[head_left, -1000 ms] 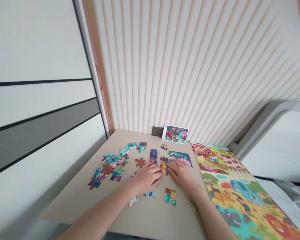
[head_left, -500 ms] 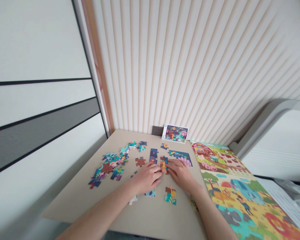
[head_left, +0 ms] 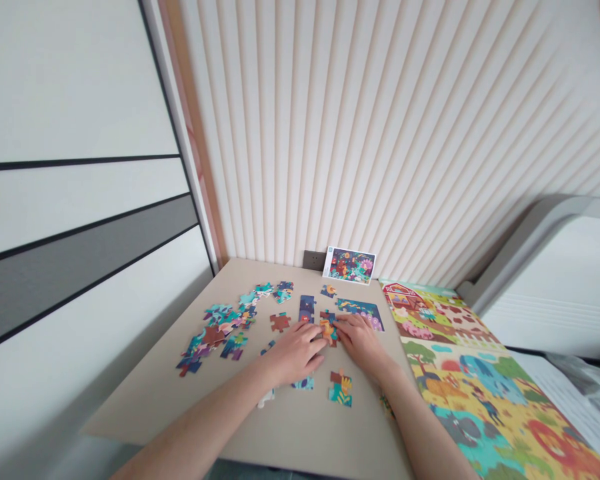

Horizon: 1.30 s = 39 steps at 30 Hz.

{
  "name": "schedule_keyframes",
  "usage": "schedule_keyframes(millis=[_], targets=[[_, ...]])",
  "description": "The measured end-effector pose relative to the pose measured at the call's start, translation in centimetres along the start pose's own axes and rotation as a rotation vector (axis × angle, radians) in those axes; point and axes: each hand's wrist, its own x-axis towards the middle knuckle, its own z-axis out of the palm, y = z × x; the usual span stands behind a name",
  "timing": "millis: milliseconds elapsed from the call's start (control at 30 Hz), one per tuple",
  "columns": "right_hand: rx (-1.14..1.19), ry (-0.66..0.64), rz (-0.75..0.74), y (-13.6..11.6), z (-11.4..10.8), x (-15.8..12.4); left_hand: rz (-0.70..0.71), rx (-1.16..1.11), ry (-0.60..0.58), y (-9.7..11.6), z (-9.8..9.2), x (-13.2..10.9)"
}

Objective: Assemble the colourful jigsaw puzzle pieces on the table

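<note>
On the table, an orange and brown jigsaw puzzle piece group [head_left: 329,327] lies between my two hands. My left hand [head_left: 297,351] touches its left side, fingers bent and partly hidden under the palm. From the right, the fingertips of my right hand [head_left: 359,339] rest against its edge, fingers close together. A dark blue joined strip [head_left: 307,308] shows just beyond my left fingers. Past my right hand is a joined blue and pink section [head_left: 361,312]. Nearer me lies a teal and yellow section [head_left: 341,389]. A brown piece [head_left: 280,322] sits left of the strip.
Several loose puzzle pieces [head_left: 220,330] are heaped on the left of the table [head_left: 165,393]. A small piece [head_left: 329,291] lies near the picture card [head_left: 350,265], which leans on the ribbed wall by a socket [head_left: 314,260]. Finished animal puzzles [head_left: 480,400] spread along the right.
My right fingers have shifted slightly at the orange piece group, uncovering a bit more of it. My left hand stays beside it. The camera view has moved very little.
</note>
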Motion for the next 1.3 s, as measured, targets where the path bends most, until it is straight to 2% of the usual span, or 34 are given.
schedule_keyframes(millis=[467,833,1133,1300], targets=[[-0.125,0.033,0.012,0.6,0.5,1.0,0.03,0.022,-0.02,-0.4,0.3,-0.1],[-0.118,0.027,0.0,0.6,0.8,1.4,0.034,0.045,-0.022,-0.3,0.4,-0.1],[-0.09,0.034,0.014,-0.4,-0.1,1.3,0.007,0.043,-0.014,0.0,0.6,-0.1],[0.034,0.023,-0.034,-1.3,-1.2,0.0,-0.016,0.029,0.004,-0.1,-0.4,-0.2]])
